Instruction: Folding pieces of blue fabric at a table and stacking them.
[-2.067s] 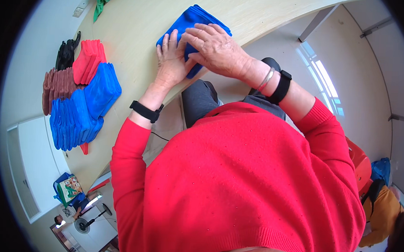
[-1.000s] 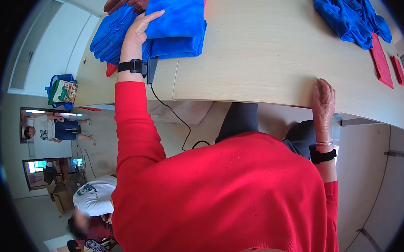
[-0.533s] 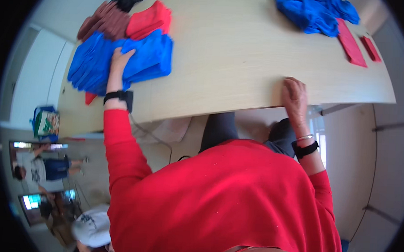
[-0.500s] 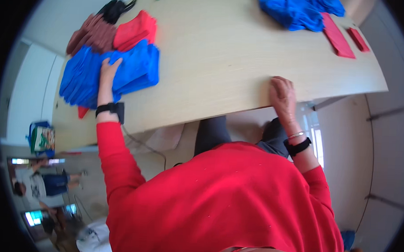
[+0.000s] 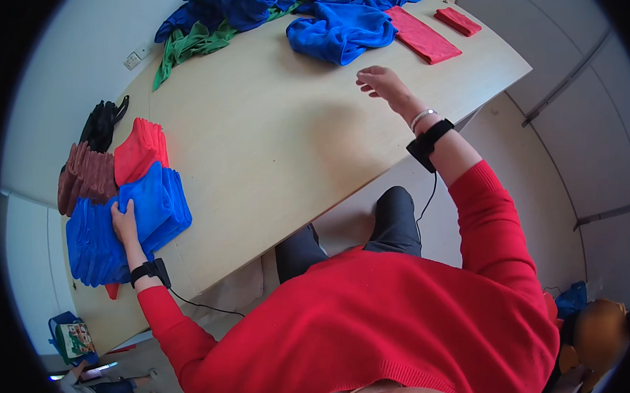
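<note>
Folded blue cloths (image 5: 148,195) are stacked at the left side of the table. My left hand (image 5: 123,222) rests on them where one pile meets a second blue pile (image 5: 92,239), thumb and fingers apart. My right hand (image 5: 383,85) hovers above the table, its fingers loosely bent and apart with nothing in them. Nearest to it is a crumpled blue cloth (image 5: 342,35). Right of that cloth lie a long flat red cloth (image 5: 426,36) and a smaller folded red one (image 5: 458,21).
Behind the blue piles stand folded red cloths (image 5: 141,150), brown cloths (image 5: 87,179) and a black bundle (image 5: 101,125). Loose blue cloths (image 5: 246,4) and a green cloth (image 5: 191,47) lie along the far edge of the light wooden table (image 5: 261,152). A person (image 5: 110,386) is at lower left.
My right hand has risen from the table's near edge and moved farther over it. The view has turned to the right, showing more of the far cloths. My left hand stays on the blue piles.
</note>
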A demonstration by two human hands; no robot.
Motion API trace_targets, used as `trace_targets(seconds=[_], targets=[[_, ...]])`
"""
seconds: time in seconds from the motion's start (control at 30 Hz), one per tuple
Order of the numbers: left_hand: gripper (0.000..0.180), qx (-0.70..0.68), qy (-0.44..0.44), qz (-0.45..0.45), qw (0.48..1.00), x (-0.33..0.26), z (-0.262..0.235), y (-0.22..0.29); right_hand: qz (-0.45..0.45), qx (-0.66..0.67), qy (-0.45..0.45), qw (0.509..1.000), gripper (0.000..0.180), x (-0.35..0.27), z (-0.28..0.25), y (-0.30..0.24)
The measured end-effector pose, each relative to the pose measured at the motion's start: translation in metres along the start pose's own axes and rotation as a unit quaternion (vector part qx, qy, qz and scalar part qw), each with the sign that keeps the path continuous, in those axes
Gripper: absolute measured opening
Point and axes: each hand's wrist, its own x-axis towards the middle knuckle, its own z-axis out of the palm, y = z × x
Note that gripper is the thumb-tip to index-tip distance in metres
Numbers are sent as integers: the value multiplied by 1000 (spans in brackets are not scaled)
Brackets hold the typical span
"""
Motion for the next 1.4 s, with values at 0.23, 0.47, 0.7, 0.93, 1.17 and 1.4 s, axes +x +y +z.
trace_targets(seconds=[0.23,0.47,0.7,0.93,1.17,1.4], targets=[[29,91,133,161,974,-64,-16,101,-22,-179,184,966,36,150,15,12],[11,2,61,196,979,-93,-23,142,-278,-175,310,892,18,108,80,-85],[21,-186,7,393,900,-102,39,243,-377,-183,-25,908,23,13,111,-115],[48,-345,-418,339,769,-106,73,331,-331,-279,-250,866,31,-65,98,-149],[31,-473,-314,269,778,-68,46,305,-277,-310,-172,893,47,-57,59,-44],[25,-613,-142,212,747,-34,-3,315,-310,-447,-130,829,37,-46,104,11]])
